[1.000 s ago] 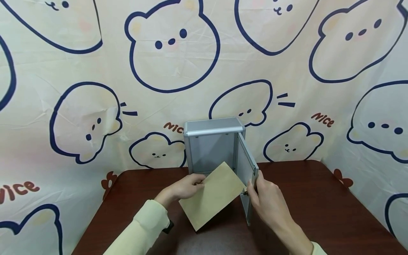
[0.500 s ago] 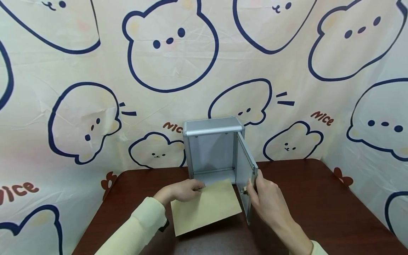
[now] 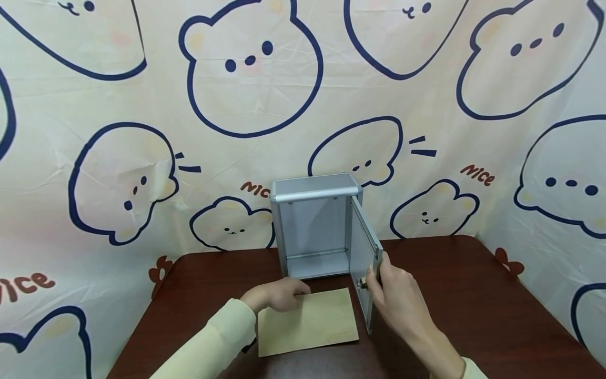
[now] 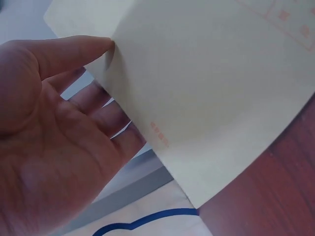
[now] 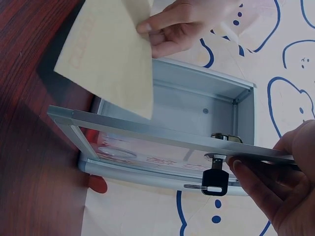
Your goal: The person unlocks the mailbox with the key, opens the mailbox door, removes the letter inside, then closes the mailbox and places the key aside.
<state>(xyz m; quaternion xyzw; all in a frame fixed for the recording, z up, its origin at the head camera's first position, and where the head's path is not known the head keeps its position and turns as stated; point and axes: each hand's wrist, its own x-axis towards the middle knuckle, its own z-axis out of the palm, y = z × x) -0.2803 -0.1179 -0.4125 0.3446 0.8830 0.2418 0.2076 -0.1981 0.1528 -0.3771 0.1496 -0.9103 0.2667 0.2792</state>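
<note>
A beige envelope [image 3: 307, 326] with faint red print [image 4: 158, 133] on its underside is in front of the box in the head view. My left hand [image 3: 279, 295] pinches its far edge, thumb [image 4: 81, 51] on the printed side. In the right wrist view the envelope slants above the tabletop. My right hand [image 3: 400, 295] grips the edge of the hinged door [image 3: 363, 252] of a silver metal box [image 3: 317, 188], which stands open. A black-headed key [image 5: 215, 181] sits in the door's lock, close to my right fingertips. Red markings show on the door's outer face, partly blurred.
The dark red-brown table [image 3: 454, 305] carries the box near its back edge. Behind it hangs a cream cloth [image 3: 255, 100] with cartoon bear outlines. A black band [image 3: 248, 346] shows partly at my left sleeve.
My left hand has lowered the envelope away from the box opening and turned it from slanted to nearly level with the table. My right hand and the door stay in place.
</note>
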